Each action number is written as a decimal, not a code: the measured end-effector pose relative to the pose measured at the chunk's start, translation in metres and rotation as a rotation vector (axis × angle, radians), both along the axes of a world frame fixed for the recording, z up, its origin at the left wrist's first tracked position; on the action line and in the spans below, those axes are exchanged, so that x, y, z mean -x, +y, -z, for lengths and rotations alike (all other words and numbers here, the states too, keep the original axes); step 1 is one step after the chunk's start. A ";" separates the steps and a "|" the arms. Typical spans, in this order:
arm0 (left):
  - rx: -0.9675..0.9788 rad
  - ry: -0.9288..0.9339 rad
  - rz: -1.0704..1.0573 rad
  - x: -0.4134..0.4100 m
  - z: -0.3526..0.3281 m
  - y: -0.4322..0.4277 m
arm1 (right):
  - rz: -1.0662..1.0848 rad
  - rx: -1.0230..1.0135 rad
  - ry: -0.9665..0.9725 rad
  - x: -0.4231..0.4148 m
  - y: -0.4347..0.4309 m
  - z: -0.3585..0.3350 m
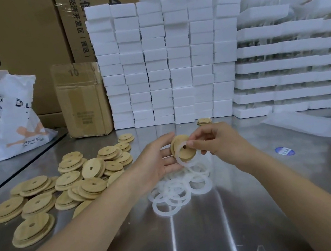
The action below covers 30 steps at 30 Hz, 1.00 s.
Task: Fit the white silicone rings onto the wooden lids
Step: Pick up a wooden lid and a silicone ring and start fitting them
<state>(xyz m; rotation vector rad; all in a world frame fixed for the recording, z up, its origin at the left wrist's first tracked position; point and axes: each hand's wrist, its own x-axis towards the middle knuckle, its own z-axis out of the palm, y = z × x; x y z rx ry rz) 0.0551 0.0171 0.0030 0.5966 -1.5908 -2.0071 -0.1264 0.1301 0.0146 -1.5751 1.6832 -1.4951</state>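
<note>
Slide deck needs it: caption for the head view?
Left hand holds a wooden lid while the right hand fits a white ring onto it.

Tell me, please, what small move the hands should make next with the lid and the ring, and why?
Probably the right hand should slide its pinch round the ring and press it onto the lid. The left hand holds the lid tilted, and the ring is pinched only at its upper edge. Its lower arc hangs past the lid's rim, so it does not look seated yet.
</note>
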 end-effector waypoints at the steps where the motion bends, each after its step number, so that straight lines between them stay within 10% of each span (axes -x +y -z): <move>1: 0.043 0.006 0.023 0.000 0.001 0.001 | 0.012 0.011 -0.003 -0.001 0.000 0.000; 13: 0.692 -0.041 -0.198 0.006 0.016 0.000 | 0.061 0.140 0.110 -0.004 -0.002 0.000; 30: 0.761 -0.022 -0.217 0.006 0.018 -0.004 | 0.039 0.095 0.157 0.002 -0.002 -0.001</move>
